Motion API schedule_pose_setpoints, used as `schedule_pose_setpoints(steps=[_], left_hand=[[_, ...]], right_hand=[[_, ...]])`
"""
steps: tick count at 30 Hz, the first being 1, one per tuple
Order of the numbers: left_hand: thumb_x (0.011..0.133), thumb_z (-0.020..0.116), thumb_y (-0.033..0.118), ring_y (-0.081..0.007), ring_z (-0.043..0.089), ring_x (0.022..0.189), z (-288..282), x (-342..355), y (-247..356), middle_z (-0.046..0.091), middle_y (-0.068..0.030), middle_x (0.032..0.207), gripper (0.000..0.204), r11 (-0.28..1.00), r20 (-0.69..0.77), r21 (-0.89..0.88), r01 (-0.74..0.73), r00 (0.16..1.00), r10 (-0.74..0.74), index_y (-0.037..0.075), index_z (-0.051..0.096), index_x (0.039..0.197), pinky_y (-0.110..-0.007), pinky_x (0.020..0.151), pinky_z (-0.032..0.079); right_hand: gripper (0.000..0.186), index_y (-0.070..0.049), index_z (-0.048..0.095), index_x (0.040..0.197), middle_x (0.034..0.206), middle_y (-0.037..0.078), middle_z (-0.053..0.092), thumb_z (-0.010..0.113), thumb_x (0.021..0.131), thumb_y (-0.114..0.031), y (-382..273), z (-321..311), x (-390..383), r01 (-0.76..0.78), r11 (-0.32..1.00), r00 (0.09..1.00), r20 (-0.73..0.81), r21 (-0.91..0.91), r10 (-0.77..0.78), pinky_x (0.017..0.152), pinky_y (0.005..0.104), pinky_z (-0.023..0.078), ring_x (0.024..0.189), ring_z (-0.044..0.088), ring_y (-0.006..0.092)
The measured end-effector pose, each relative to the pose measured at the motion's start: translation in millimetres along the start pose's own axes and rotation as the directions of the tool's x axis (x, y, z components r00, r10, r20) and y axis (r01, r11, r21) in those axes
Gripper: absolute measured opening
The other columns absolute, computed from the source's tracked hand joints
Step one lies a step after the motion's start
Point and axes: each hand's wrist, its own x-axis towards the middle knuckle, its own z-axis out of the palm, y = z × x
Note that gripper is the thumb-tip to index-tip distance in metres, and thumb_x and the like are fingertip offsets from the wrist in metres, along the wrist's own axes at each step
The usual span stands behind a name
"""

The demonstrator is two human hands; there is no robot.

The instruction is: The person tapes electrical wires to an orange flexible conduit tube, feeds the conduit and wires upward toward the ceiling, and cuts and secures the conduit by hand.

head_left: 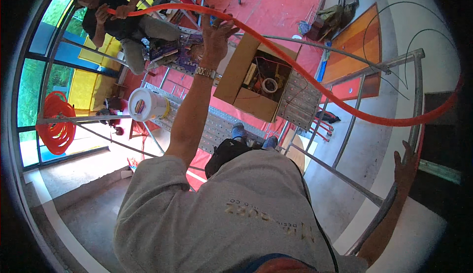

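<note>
My left hand is raised at top centre, its fingers round a red-orange flexible tube, with something small and blue at the fingers. The tube curves from a co-worker's hands across to the right side and bends there. My right hand is at the far right beside a metal scaffold rail, fingers stretched out and apart; whether it touches the rail is unclear. Below and right of my left hand sits an open cardboard box with a white roll and tools or parts inside, on perforated metal planks.
A co-worker crouches at upper left. A white bucket stands on the planks left of centre. An orange coil hangs on the left rail. Thin wires loop at upper right. Stacked materials lie on the red-covered floor below.
</note>
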Motion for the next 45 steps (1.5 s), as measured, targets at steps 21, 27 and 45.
schedule_pose_setpoints(steps=[21,27,45], left_hand=[[0.097,0.063,0.001,-0.0315,0.069,0.107,-85.6,-63.2,16.1,0.066,-0.0132,0.114,0.049,0.965,-0.231,-0.152,0.212,0.942,-0.244,0.022,0.037,0.133,-0.057,0.090,0.061],[0.105,0.056,0.013,-0.0319,0.067,0.106,-128.9,-75.5,23.4,0.065,-0.0103,0.114,0.022,0.950,-0.339,-0.199,0.240,0.893,-0.296,0.018,0.047,0.124,-0.062,0.094,0.057],[0.109,0.046,0.026,-0.0331,0.066,0.106,-160.6,-38.9,-39.1,0.069,-0.0161,0.114,0.031,0.854,-0.154,-0.364,0.372,0.880,-0.449,0.002,0.065,0.110,-0.051,0.103,0.054]], right_hand=[[0.050,-0.014,0.049,0.148,0.145,0.019,0.054,0.059,0.104,-0.036,19.0,6.4,-3.4,0.034,0.989,0.998,0.053,-0.147,-0.026,0.113,0.0541,0.039,0.135,0.048,0.0399],[0.048,-0.014,0.051,0.147,0.142,0.018,0.057,0.059,0.105,-0.037,5.8,4.6,-5.9,0.036,0.991,0.999,0.008,-0.126,-0.036,0.112,0.0526,0.040,0.134,0.050,0.0388],[0.052,-0.018,0.059,0.140,0.141,0.019,0.060,0.072,0.094,-0.040,28.2,-2.2,-12.2,-0.021,0.999,0.993,-0.114,0.027,0.024,0.112,0.0526,0.044,0.137,0.050,0.0438]])
